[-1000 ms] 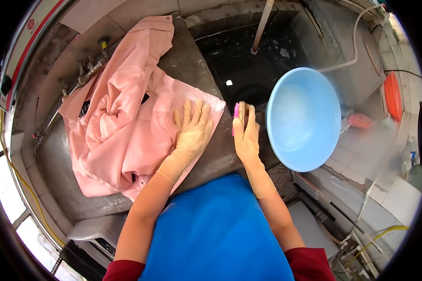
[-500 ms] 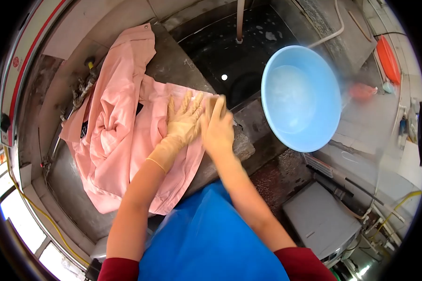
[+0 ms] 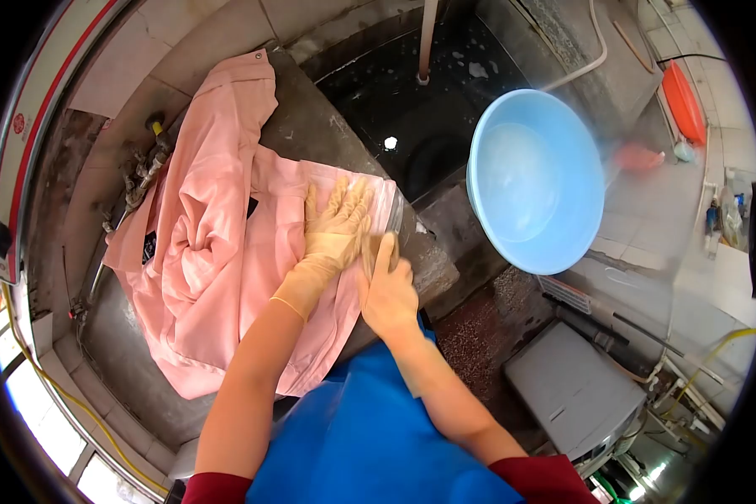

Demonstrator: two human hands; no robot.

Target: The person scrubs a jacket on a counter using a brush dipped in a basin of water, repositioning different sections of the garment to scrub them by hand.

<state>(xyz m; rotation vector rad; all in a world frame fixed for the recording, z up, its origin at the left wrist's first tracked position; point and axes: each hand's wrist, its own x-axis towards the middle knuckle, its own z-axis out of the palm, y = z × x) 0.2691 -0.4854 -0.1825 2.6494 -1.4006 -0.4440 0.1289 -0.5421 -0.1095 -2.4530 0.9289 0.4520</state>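
A pink garment (image 3: 206, 277) lies spread and partly bunched on the grey slab, its wet-looking edge to the right. My left hand (image 3: 334, 239), in a pale yellow rubber glove, presses flat on the cloth with its fingers stretched out. Beside it, my right hand (image 3: 391, 290), also gloved, is closed around a narrow brownish scrubbing brush (image 3: 368, 252) at the garment's right edge. Fingers cover most of the brush, and its bristles are hidden.
Behind the slab (image 3: 311, 126) is a basin of dark water (image 3: 412, 109) with a pipe standing in it. A light blue tub (image 3: 536, 181) with cloudy liquid is at the right. Below it stands a grey box-shaped thing (image 3: 575, 386). A metal tap (image 3: 147, 168) is at the left.
My right hand has moved down along the garment's right edge, toward my body, with the brush. My left hand stays flat on the cloth. The view has shifted slightly.
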